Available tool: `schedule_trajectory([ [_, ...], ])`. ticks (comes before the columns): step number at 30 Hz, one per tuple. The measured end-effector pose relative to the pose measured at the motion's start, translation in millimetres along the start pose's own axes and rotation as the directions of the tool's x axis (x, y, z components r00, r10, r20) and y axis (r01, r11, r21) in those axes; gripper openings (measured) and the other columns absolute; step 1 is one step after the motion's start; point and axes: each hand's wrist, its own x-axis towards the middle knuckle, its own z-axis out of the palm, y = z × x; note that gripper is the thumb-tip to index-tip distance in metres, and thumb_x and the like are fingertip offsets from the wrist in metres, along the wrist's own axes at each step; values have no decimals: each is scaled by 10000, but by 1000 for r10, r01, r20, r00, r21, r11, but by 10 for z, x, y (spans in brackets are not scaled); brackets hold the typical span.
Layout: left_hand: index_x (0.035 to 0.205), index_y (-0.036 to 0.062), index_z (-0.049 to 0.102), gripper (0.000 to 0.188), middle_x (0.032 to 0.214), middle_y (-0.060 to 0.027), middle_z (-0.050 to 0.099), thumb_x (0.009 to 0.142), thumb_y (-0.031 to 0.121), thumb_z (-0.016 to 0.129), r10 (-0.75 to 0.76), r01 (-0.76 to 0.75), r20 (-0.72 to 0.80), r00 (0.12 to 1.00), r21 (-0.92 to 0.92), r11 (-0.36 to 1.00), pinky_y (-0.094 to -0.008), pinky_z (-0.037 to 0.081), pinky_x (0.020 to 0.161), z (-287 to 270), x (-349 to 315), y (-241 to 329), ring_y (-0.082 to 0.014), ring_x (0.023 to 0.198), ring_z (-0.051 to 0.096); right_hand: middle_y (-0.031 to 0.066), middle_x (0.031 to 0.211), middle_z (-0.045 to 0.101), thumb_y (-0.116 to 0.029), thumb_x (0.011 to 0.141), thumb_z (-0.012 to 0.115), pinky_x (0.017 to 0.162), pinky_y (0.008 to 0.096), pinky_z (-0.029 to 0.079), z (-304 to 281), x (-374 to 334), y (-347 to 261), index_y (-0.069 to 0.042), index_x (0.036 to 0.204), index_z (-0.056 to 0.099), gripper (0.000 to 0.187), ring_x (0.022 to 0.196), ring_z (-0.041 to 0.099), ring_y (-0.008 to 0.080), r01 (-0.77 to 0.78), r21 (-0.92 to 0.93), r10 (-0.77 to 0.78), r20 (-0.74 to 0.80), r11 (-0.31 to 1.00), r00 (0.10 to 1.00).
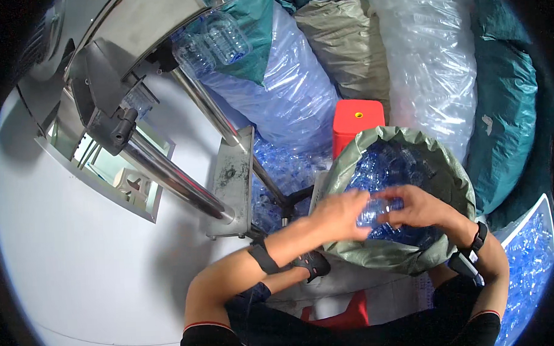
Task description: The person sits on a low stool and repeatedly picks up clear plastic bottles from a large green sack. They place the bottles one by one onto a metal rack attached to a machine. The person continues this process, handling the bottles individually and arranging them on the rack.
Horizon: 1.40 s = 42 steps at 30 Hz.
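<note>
Over the mouth of a sack, I hold a small clear bluish plastic bottle between both hands. My left hand, somewhat blurred, closes round one end of it. At the other end the curled thumb and fingers of my right hand grip it. The green-grey woven sack has its rim rolled down and stands open in front of me. Inside lie many more clear blue plastic bottles, partly hidden beneath my hands.
A red stool stands behind the sack. Large filled bags line the back and right. At left is a machine with metal legs and a chute holding bottles. A white-edged bin of blue pieces sits at right.
</note>
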Motion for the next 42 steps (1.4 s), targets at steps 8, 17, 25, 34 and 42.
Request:
schedule_trajectory([
  [8, 1345, -32, 486, 816, 1192, -219, 683, 801, 449, 858, -105, -96, -756, 646, -217, 972, -371, 586, 737, -2125, 562, -6, -240, 832, 723, 196, 1314, 634, -410, 934, 763, 977, 386, 532, -285, 146, 814, -7, 1492, 476, 746, 1110, 662, 253, -314, -244, 208, -377, 918, 902],
  [17, 1444, -32, 356, 740, 1335, -258, 474, 832, 122, 743, 131, -156, -654, 745, 20, 987, -460, 502, 981, -787, 154, 235, -402, 1173, 572, 67, 1212, 651, -256, 839, 841, 1016, 342, 477, 57, 636, -570, -42, 1343, 583, 606, 1135, 611, 175, 606, 296, -374, -568, 738, 733],
  [25, 1426, -13, 425, 610, 1365, -140, 551, 936, 184, 732, -294, -375, -956, 11, -276, 885, -345, 462, 979, -2416, -311, -1140, -209, 1150, 585, 272, 1536, 410, -457, 697, 921, 1207, 500, 286, 55, 1439, -1816, -61, 1392, 597, 863, 1480, 306, 382, 680, -605, -904, -187, 415, 385],
  [34, 1317, -23, 507, 595, 1098, -179, 648, 852, 210, 796, -123, 46, -936, 331, -114, 992, -414, 533, 866, -2828, -124, -1212, -284, 1027, 651, 311, 1521, 381, -508, 685, 893, 1151, 487, 379, -35, 2145, -2468, -125, 1298, 685, 752, 1457, 346, 434, 753, -478, -879, -378, 453, 289],
  [42, 1258, -18, 587, 549, 1037, -102, 714, 828, 205, 847, -80, -178, -925, 372, -155, 972, -361, 545, 842, -2865, 557, -661, -204, 924, 687, 191, 1357, 539, -319, 726, 889, 1027, 403, 486, -381, 1763, -2125, -53, 1163, 720, 539, 1277, 522, 298, 693, -541, -797, -599, 477, 80],
])
